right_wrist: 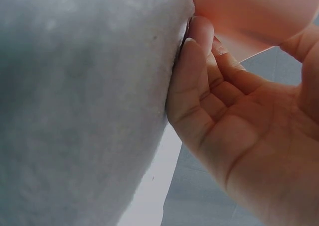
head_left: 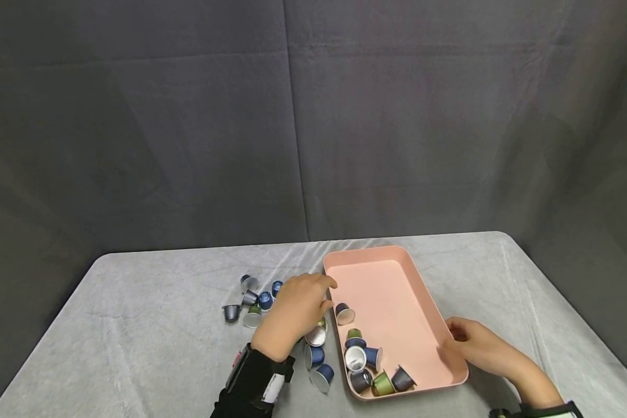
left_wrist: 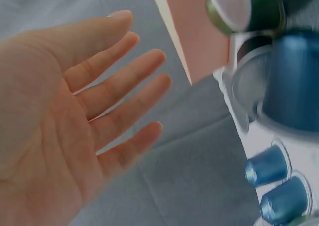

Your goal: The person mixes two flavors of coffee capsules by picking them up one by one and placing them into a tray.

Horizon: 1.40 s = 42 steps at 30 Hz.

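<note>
Left hand [head_left: 296, 305]: poised above the pale grey tabletop [head_left: 120, 348] at the left rim of the pink tray [head_left: 386, 302]; empty, its fingers straight and spread apart; whether a fingertip touches the rim, the views do not tell.
Loose coffee capsules: blue capsules [head_left: 265, 301] just beside the left hand, on its left; dark grey capsules [head_left: 232, 314] and a green capsule [head_left: 252, 317] farther left; a silver-foiled capsule [head_left: 316, 335] and navy capsules [head_left: 315, 356] on its near side, between wrist and tray; of the two hands, the left is clearly nearer.
Pink tray: immediately right of the left hand; long axis running away from the person, far end leaning left.
Right hand [head_left: 480, 346]: at the tray's right wall, by the near corner; thumb and fingers pinching that wall.
Capsules in the tray: mostly gathered in the near left corner, an olive-green capsule [head_left: 383, 384] among them; one dark-ended capsule [head_left: 345, 314] apart, along the left wall.
Backdrop: dark grey cloth [head_left: 188, 145] behind the table.
</note>
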Tool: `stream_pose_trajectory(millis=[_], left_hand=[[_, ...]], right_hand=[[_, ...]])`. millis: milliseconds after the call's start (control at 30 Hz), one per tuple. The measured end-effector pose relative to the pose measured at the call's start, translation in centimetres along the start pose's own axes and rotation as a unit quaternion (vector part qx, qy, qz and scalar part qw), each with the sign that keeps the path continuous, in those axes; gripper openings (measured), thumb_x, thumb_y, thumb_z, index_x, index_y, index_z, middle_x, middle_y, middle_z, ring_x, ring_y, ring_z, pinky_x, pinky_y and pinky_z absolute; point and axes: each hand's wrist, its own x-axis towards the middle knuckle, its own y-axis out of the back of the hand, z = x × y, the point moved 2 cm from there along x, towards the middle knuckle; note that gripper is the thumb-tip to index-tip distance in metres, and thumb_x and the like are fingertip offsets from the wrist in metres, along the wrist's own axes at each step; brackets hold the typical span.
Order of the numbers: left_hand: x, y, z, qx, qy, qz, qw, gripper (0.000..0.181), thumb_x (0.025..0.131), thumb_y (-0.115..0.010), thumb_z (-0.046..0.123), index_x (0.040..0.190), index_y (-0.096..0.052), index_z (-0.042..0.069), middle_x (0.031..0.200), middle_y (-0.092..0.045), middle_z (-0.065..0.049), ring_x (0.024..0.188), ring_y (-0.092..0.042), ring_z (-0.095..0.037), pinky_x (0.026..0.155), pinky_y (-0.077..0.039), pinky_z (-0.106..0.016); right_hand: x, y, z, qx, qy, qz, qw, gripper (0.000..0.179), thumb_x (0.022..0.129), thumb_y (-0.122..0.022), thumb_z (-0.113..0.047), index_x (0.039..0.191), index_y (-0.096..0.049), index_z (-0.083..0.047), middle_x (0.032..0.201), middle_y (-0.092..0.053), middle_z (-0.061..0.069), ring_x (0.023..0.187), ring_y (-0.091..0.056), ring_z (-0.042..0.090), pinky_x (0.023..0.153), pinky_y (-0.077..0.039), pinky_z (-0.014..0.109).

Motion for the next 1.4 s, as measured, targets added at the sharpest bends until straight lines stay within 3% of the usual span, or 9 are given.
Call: stream_pose_trajectory(millis=[400, 600, 900, 1400], left_hand=[[-0.6, 1.0, -3.0, -0.046, 0.077, -0.042, 0.9951, 0.035, 0.083, -0.070, 0.023, 0.115, -0.064, 0.012, 0.114, -0.064, -0.005, 0.103, -0.060, -0.026, 0.084, -0.047, -0.041], [-0.8, 1.3, -4.7, -0.053, 0.119, -0.055, 0.9900, 0.036, 0.083, -0.069, 0.024, 0.116, -0.062, 0.011, 0.111, -0.065, -0.007, 0.099, -0.061, -0.027, 0.080, -0.047, -0.043], [-1.9, 2.6, -7.2, -0.091, 0.192, -0.083, 0.9737, 0.038, 0.086, -0.066, 0.023, 0.122, -0.059, 0.010, 0.113, -0.063, -0.005, 0.099, -0.060, -0.024, 0.078, -0.047, -0.041], [-3.7, 3.6, -10.1, -0.124, 0.228, -0.108, 0.9597, 0.040, 0.088, -0.063, 0.023, 0.124, -0.055, 0.007, 0.110, -0.064, -0.009, 0.098, -0.060, -0.027, 0.078, -0.047, -0.044]], right_hand=[[-0.2, 0.0, -0.1, -0.004, -0.001, 0.002, 1.0000, 0.023, 0.087, -0.057, -0.011, 0.102, -0.058, 0.007, 0.090, -0.064, 0.009, 0.079, -0.058, 0.009, 0.068, -0.046, 0.023], [-0.2, 0.1, 0.0, -0.004, 0.000, 0.002, 1.0000, 0.023, 0.087, -0.057, -0.011, 0.102, -0.058, 0.007, 0.091, -0.064, 0.010, 0.080, -0.058, 0.010, 0.068, -0.046, 0.023], [-0.3, 0.0, 0.0, -0.005, -0.004, 0.005, 1.0000, 0.023, 0.087, -0.057, -0.011, 0.102, -0.058, 0.006, 0.092, -0.064, 0.009, 0.080, -0.058, 0.011, 0.068, -0.046, 0.023], [0.0, -0.1, -0.3, -0.016, -0.020, 0.004, 0.9997, 0.027, 0.086, -0.059, -0.013, 0.104, -0.058, 0.008, 0.091, -0.064, 0.009, 0.081, -0.058, 0.015, 0.068, -0.046, 0.024]])
